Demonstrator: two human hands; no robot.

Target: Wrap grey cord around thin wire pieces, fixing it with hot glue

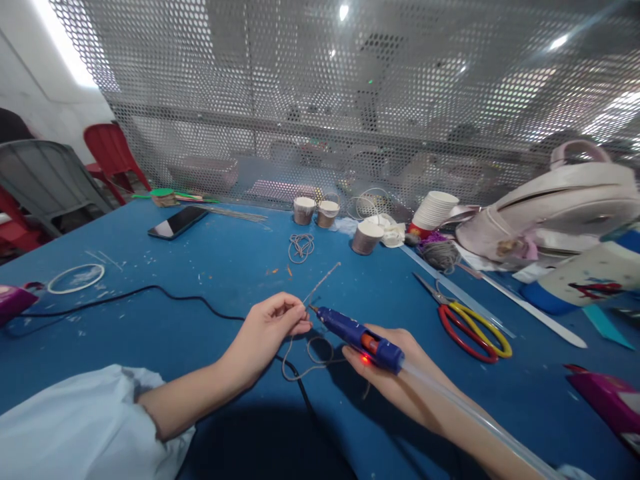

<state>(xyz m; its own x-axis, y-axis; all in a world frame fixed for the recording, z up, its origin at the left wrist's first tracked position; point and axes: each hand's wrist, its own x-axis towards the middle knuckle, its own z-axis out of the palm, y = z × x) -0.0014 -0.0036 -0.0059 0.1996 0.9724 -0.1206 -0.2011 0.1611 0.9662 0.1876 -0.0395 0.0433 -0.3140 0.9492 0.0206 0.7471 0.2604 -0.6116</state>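
Blue tabletop (210, 267), perforated metal screen (300, 100) behind; left hand (273, 327) pinches twine (320, 280), right hand (395, 380) grips glue gun (357, 337).

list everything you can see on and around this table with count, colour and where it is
glue gun: 1, blue, in right hand, nozzle near the string
string: 1, grey-brown, pinched in left fingers, looping on table below
scissors: 1, red and yellow handles, right of glue gun
paper cups: 3 wrapped, brownish, far centre
cup stack: 1, white, far right
phone: 1, black, far left
cable: 1, black, across left side
ring: 1, white, left
bag: 1, pale pink, far right
chairs: red and grey, left, behind the table
table: 1, blue
left hand: 1, pinching string
right hand: 1, gripping glue gun
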